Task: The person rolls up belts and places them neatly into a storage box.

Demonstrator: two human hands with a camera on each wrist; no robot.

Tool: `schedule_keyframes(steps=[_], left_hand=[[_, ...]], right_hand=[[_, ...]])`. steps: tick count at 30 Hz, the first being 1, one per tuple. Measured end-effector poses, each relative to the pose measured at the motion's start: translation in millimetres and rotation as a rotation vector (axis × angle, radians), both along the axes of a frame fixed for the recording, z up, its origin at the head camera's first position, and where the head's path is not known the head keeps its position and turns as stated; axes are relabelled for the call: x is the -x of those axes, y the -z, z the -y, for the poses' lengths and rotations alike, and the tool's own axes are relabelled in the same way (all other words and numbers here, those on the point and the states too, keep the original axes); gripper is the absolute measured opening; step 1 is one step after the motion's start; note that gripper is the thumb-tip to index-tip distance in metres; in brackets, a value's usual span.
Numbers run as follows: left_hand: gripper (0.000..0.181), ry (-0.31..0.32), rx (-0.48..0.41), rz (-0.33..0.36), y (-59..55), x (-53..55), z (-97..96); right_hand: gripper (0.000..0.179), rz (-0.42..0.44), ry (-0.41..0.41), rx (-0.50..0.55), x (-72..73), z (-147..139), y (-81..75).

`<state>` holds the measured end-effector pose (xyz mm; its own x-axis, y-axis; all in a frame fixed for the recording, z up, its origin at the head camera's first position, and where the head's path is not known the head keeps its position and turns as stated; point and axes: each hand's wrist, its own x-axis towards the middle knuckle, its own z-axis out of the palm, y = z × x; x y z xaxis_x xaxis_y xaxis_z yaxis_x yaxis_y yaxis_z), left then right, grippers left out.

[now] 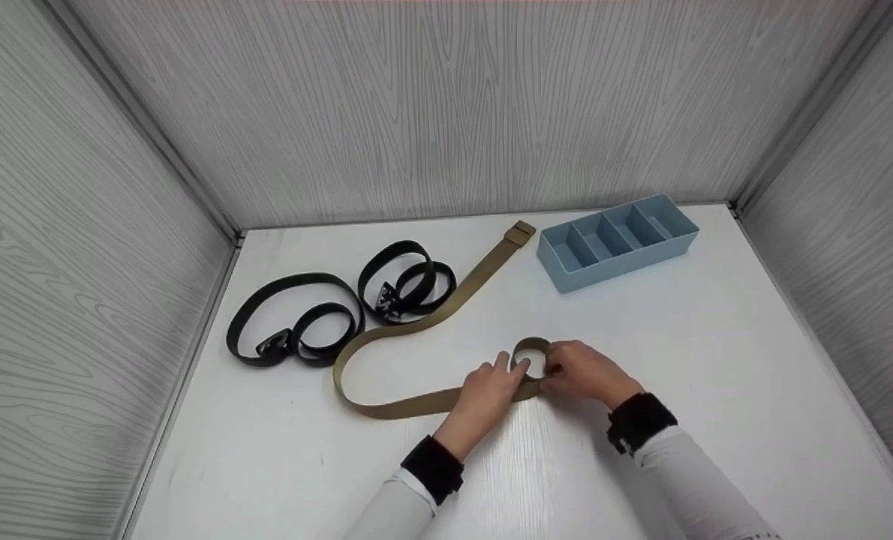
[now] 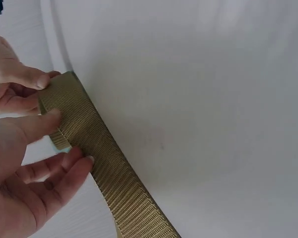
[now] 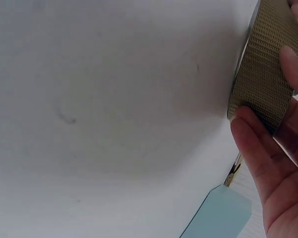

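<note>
A khaki webbing belt [image 1: 405,407] stands on its edge on the white table, running in an S-curve to a buckle [image 1: 520,233] at the back. Its near end is coiled into a small loop beside both hands. My left hand [image 1: 484,401] pinches the strap at the left of this loop; in the left wrist view its thumb and fingers lie about the webbing [image 2: 109,158]. From the right, my right hand [image 1: 589,373] grips the loop between thumb and fingers, and the right wrist view shows the curved webbing [image 3: 265,64] there. Some fingertips are hidden behind the strap.
Two black belts, one at the left [image 1: 296,279] and one farther back [image 1: 398,247], lie partly coiled near the khaki belt's far curve. A blue box [image 1: 604,270] with several compartments stands at the back right. Grey wood-patterned walls enclose the table's back and sides.
</note>
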<state>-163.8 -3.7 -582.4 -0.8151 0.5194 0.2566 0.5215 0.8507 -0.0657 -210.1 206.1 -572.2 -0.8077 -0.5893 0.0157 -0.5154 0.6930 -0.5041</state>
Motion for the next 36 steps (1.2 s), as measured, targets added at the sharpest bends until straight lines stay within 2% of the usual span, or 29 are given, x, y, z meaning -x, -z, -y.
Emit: schedule_keyframes(steps=[5, 8, 14, 19, 22, 25, 32, 36], left_hand=[[0.011, 0.021, 0.025, -0.026, 9.1, 3.8, -0.4], [0.007, 0.020, 0.043, -0.039, 11.2, 3.2, -0.5], [0.009, 0.021, 0.080, 0.000, 4.1, 4.3, -3.2], [0.012, 0.066, 0.122, 0.052, -4.1, 6.5, -6.1], [0.013, 0.083, 0.128, 0.073, -5.2, 7.1, -6.4], [0.013, 0.087, 0.118, 0.093, -4.7, 7.6, -6.6], [0.015, 0.103, 0.084, 0.106, -6.3, 8.8, -7.0], [0.014, 0.140, 0.065, 0.115, -6.6, 10.2, -6.5]], right_hand=[[0.010, -0.004, -0.036, 0.008, 0.0, 2, 1.3], [0.011, -0.011, -0.039, 0.013, -1.2, 3, 1.0], [0.007, -0.053, -0.056, 0.029, -5.6, 6, 0.8], [0.017, -0.089, -0.102, 0.060, -7.3, 7, 2.6], [0.018, -0.069, -0.114, 0.088, -7.2, 7, 4.1], [0.021, -0.027, -0.092, 0.113, -7.0, 6, 4.6], [0.040, 0.073, -0.011, 0.173, -7.0, 2, 3.8], [0.052, 0.132, 0.002, 0.232, -6.2, 0, 5.2]])
